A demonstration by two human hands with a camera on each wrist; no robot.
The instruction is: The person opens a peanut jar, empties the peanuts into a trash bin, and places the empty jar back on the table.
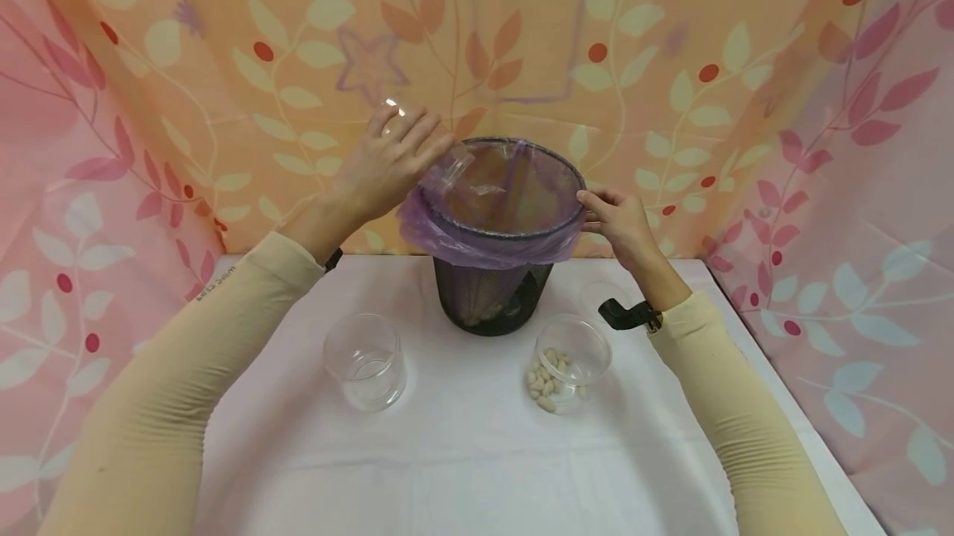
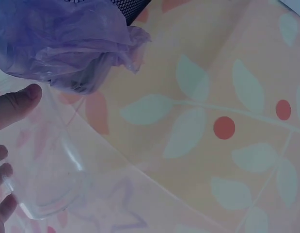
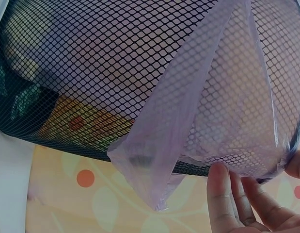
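A black mesh wastebasket (image 1: 488,296) stands on the table, lined with a thin purple plastic bag (image 1: 499,248) folded out over its rim. My left hand (image 1: 395,159) grips a clear cup (image 2: 53,179) that is tipped, mouth toward the wastebasket's left rim. Most of this cup is hidden behind the fingers in the head view. On the opposite side, my right hand (image 1: 617,217) pinches the rim through the bag, thumb on top and fingers below. The right wrist view shows those fingers (image 3: 222,194) under the bag's loose edge.
A clear cup (image 1: 365,366) stands at the front left of the white-covered table (image 1: 462,453). At the front right, another clear cup (image 1: 592,358) contains several pale oval pieces (image 1: 547,374) like beans or nuts. Patterned cloth (image 1: 298,47) hangs behind and at both sides.
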